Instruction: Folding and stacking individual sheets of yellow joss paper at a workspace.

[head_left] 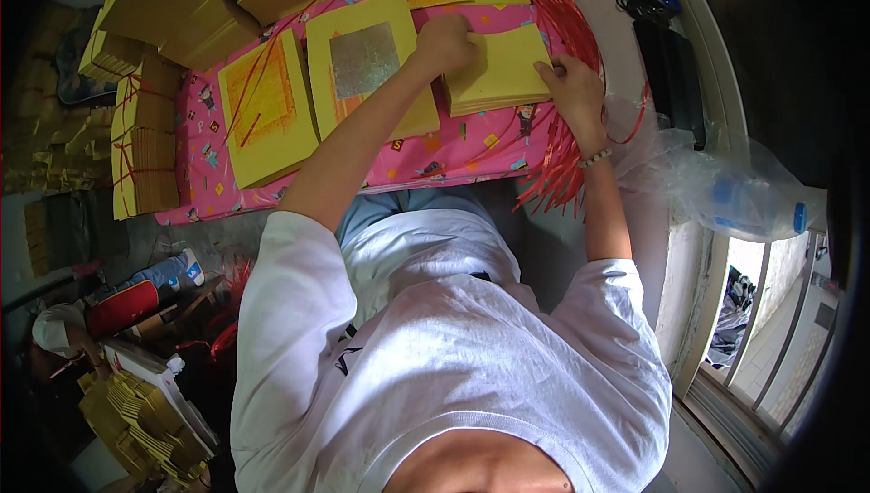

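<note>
A thick stack of yellow paper sheets (497,72) lies on the pink patterned table cover (471,156), right of centre. My left hand (446,45) is closed at its far left corner, fingers curled at the edge. On the opposite side, my right hand (575,92) grips the right edge between thumb and fingers. A yellow stack with a silver square (364,62) lies under my left forearm. Further left is another stack with an orange printed panel (258,90), crossed by thin red strands.
Red plastic strands (575,17) hang over the table's right edge. Tied yellow bundles (145,153) stand at the left, below larger folded yellow stacks (181,4). A clear plastic bag (739,194) sits by the barred opening at right. At lower left, another person is beside yellow bundles (149,411).
</note>
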Action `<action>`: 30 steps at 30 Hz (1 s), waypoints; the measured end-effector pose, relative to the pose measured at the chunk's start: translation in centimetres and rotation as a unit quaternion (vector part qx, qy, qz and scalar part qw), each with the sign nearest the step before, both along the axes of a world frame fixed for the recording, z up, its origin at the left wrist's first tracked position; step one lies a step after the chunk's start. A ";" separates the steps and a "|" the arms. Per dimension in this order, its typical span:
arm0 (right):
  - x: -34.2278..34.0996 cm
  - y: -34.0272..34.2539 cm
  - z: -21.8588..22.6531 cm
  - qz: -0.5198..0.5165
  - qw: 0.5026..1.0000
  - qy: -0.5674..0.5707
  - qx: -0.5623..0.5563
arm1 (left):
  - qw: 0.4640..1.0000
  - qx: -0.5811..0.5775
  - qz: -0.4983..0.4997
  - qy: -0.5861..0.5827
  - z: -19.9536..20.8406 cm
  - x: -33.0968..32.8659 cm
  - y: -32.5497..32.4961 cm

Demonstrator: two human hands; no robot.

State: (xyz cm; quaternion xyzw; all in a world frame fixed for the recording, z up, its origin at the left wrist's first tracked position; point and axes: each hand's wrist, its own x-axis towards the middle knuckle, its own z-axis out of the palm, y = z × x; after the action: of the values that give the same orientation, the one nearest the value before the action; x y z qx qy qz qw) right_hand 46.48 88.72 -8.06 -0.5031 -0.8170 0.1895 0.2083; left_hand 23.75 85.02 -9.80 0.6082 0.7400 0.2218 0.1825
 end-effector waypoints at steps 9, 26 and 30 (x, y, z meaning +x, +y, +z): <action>0.6 1.3 -1.9 0.005 0.998 0.045 -0.031 | 0.985 0.041 0.035 0.166 0.3 0.9 -0.5; -4.3 -5.5 6.7 0.208 0.956 0.204 0.009 | 0.987 0.136 0.025 -0.078 6.1 -3.3 -16.5; -7.0 -8.1 5.6 0.333 0.932 0.139 0.032 | 0.993 0.110 0.018 -0.025 5.7 -4.1 -20.5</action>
State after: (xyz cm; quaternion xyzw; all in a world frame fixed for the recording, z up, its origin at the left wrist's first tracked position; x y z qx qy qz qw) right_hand 39.52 80.65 -2.50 -0.1641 -0.9061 0.2901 0.2606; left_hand 19.70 64.54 -4.14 0.6051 0.7173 0.3202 0.1294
